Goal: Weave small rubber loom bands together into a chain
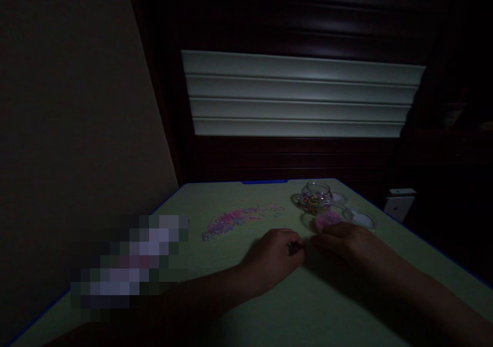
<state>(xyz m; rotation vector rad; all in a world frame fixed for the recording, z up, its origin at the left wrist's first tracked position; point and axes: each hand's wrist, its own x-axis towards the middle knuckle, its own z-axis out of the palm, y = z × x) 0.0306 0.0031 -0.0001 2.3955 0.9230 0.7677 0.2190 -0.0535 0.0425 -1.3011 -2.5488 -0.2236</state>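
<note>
My left hand [275,257] is low over the table, its thumb and fingertips curled together in a pinch. Whatever lies between them is too dark and small to name. Just to its right, my right hand [348,242] has its fingers drawn together, partly covering the front of a clear jar [329,216] with pink bands inside. Its grip is hidden by shadow. Behind stands another clear jar [316,198] filled with multicoloured bands. To the left of both hands, a loose spread of thin pink and purple bands [234,218] lies on the tabletop.
A round clear lid [364,219] lies right of the jars, with another pale round lid [339,198] behind it. The light green table [269,311] has a blue edge. A blurred-out pale object [131,259] is at left. A white box [399,206] stands beyond the right edge.
</note>
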